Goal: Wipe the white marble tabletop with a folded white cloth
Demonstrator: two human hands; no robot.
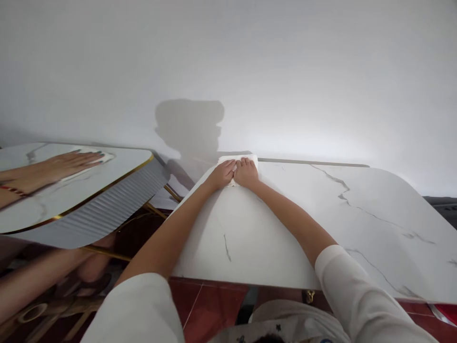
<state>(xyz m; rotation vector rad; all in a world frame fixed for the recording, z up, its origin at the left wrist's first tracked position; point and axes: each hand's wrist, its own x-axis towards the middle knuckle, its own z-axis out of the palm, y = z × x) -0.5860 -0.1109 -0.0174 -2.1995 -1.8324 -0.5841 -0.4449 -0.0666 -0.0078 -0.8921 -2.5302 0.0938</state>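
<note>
The veined tabletop (271, 252) bears a folded white cloth (230, 158) at its far left corner; coverage done or remaining cannot be determined. Left hand (223, 175) and right hand (246, 173) press it down, fingers drawn together.

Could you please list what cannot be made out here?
All in the head view:
- White cloth's middle: under left hand and right hand.
- Other person's cloth: mostly under their hand.
- Dark object, far right: cut off by edge.
- Gold-coloured item below table: too small.
</note>
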